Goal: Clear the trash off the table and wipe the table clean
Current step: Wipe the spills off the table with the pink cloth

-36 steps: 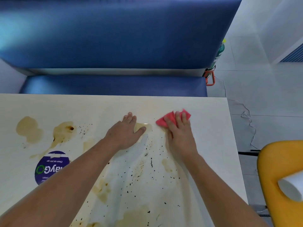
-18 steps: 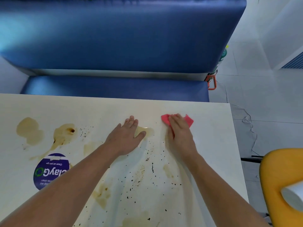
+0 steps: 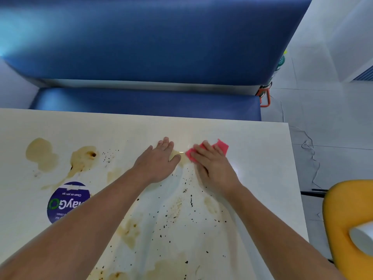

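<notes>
- Currently: wiping step in hand, on the counter [image 3: 14, 126].
- Far left: two tan spills [image 3: 41, 153], unwiped; round purple sticker [image 3: 67, 202] just below them.
- Left hand [image 3: 159, 160]: flat, fingers straight, palm on counter, holding nothing; judged a brace.
- Between the hands, which lie apart: small wet puddle [image 3: 178, 156].
- Dark specks [image 3: 191, 201] scattered nearer the body.
- Right hand [image 3: 212, 166]: fingers laid over pink cloth [image 3: 222, 147], pressing it to counter at puddle's right edge; thumb hidden, probably press, not pinch.
- Next: drag cloth leftward through puddle with firm, even pressure, then on toward the far-left spills.
</notes>
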`<state>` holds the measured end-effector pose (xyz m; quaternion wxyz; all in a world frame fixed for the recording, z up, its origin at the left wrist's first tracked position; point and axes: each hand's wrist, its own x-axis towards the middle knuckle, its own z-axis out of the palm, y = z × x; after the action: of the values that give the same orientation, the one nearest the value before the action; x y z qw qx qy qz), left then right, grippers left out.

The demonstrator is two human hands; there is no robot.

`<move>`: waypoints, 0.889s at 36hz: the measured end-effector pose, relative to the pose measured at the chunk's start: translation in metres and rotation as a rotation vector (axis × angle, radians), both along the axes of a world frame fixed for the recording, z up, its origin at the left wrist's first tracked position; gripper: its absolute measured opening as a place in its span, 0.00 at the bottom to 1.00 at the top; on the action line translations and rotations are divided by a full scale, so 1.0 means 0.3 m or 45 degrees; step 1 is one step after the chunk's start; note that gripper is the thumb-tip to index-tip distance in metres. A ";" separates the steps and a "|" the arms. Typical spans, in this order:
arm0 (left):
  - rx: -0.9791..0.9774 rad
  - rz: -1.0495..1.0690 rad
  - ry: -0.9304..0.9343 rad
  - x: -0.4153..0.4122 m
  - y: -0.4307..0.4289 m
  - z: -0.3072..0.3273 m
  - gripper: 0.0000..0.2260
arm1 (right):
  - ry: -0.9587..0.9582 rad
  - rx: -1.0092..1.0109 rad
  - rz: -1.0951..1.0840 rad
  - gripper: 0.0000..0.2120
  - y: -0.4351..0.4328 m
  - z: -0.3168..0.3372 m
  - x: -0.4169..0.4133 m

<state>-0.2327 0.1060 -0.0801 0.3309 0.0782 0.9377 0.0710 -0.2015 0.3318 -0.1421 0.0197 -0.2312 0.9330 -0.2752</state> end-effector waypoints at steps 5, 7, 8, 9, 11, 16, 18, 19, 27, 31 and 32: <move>-0.003 -0.004 -0.014 -0.010 0.006 0.021 0.30 | -0.025 -0.094 0.151 0.18 0.080 0.000 0.184; -0.007 -0.010 -0.010 -0.012 0.008 0.029 0.30 | -0.032 -0.086 0.155 0.17 0.088 -0.003 0.161; -0.006 -0.010 -0.011 -0.012 0.009 0.032 0.30 | -0.026 -0.079 0.125 0.17 0.082 0.002 0.130; -0.005 -0.010 -0.013 -0.012 0.009 0.034 0.30 | -0.009 -0.075 0.058 0.16 0.073 0.011 0.092; -0.007 -0.015 -0.008 -0.012 0.009 0.031 0.30 | 0.023 -0.069 -0.126 0.15 0.049 0.026 0.014; -0.028 -0.032 0.003 -0.006 0.006 0.021 0.30 | 0.020 -0.045 -0.310 0.17 0.006 0.008 -0.005; -0.021 -0.030 0.015 -0.004 0.006 0.022 0.30 | 0.019 -0.058 -0.210 0.17 0.008 0.000 0.074; -0.018 -0.032 0.020 -0.003 0.005 0.022 0.30 | 0.004 -0.060 -0.148 0.17 0.012 -0.004 0.124; 0.071 0.069 -0.002 0.009 0.013 0.037 0.31 | -0.060 -0.033 -0.053 0.20 0.051 -0.025 0.274; 0.382 0.359 0.110 0.060 -0.016 0.056 0.29 | -0.110 -0.090 -0.323 0.20 -0.040 -0.020 0.212; 0.455 0.418 0.204 0.087 -0.027 0.060 0.28 | -0.098 -0.090 -0.320 0.19 -0.055 -0.024 0.224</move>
<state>-0.2067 0.0980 -0.0623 0.2206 -0.0123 0.9336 0.2820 -0.1343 0.3152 -0.1495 0.0128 -0.1023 0.9428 -0.3169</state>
